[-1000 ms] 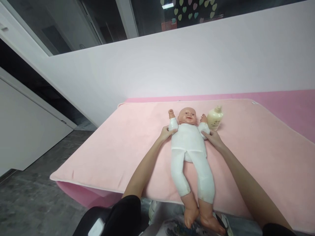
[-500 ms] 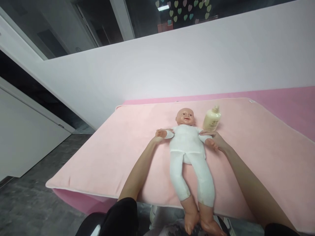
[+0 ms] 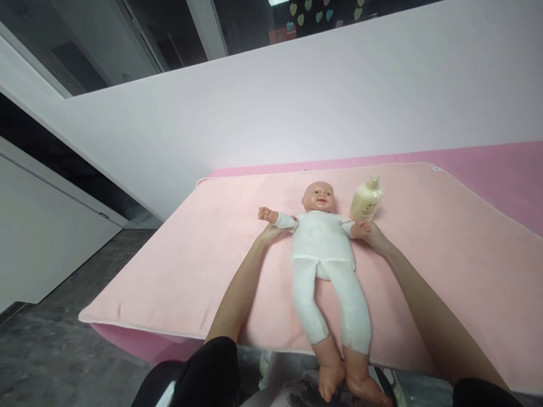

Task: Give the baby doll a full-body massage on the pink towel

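Observation:
A baby doll (image 3: 323, 237) with a bald head and a white cloth body lies on its back, its bare feet reaching past the near edge of the table. My left hand (image 3: 274, 232) is wrapped round the doll's arm on the left, mostly beneath it, so part of my fingers is hidden. On the other side, my right hand (image 3: 377, 238) holds the doll's right-side arm near its small hand, which covers some of my fingers. Just beyond my right hand stands a pale yellow pump bottle (image 3: 366, 200), close to the doll's shoulder.
A light pink blanket (image 3: 203, 254) covers a darker pink table (image 3: 500, 175). Behind it rises a white wall (image 3: 339, 107) with dark glass above. Grey floor (image 3: 85, 350) and a white panel (image 3: 46, 232) lie to the left.
The doll's arm on the left has swung outward and up. Its arm on the right has come up too, with my right hand shifting slightly along it. The bottle stays put.

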Tool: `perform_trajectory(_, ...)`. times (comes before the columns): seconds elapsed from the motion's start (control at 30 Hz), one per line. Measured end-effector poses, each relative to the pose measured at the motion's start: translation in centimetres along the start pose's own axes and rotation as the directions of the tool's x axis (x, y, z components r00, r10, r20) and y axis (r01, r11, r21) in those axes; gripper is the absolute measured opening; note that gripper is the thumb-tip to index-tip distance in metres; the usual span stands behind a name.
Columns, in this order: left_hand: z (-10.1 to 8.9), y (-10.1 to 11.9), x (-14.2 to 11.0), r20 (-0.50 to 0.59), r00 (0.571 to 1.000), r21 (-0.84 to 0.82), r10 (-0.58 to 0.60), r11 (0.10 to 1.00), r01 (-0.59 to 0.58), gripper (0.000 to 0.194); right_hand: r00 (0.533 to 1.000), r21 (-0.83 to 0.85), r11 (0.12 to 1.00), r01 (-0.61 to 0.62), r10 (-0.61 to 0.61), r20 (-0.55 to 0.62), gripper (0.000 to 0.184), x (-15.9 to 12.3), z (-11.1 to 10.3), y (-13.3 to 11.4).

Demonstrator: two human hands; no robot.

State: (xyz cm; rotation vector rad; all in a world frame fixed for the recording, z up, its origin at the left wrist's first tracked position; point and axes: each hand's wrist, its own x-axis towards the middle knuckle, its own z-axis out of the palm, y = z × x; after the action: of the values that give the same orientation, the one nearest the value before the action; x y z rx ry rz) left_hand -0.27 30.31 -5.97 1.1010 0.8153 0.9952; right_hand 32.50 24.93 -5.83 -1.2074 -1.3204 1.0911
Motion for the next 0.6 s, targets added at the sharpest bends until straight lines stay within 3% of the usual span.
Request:
perform_trajectory(0.17, 1.3, 0.6, -0.2, -0.046, 0.999, -0.015, 0.016, 1.0, -0.016, 0.048, 0.997, -0.045, 0.997, -0.057, 0.054, -0.057, 0.046, 0.3, 0.7, -0.1)
perform_trajectory(0.3, 1.8, 0.5, 0.3, -0.073, 0.997, 0.069, 0.037, 0.997, -0.032, 0.045, 0.983, -0.115, 0.983, -0.143, 0.128, -0.132, 0.045, 0.2, 1.6, -0.6)
perform_trajectory(0.47, 2.2, -0.5, 1.1, -0.116, 0.989, 0.282, 0.087, 0.958, -0.051, 0.044, 0.971, -0.127, 0.977, -0.174, 0.148, -0.187, 0.044, 0.7, 2.3, -0.6)
perform_trajectory(0.6, 3.2, -0.6, 1.6, -0.203, 0.966, 0.505, 0.159, 0.862, -0.036, 0.046, 0.965, -0.234, 0.961, -0.147, 0.087, -0.246, 0.041, 1.6, 2.8, -0.1)
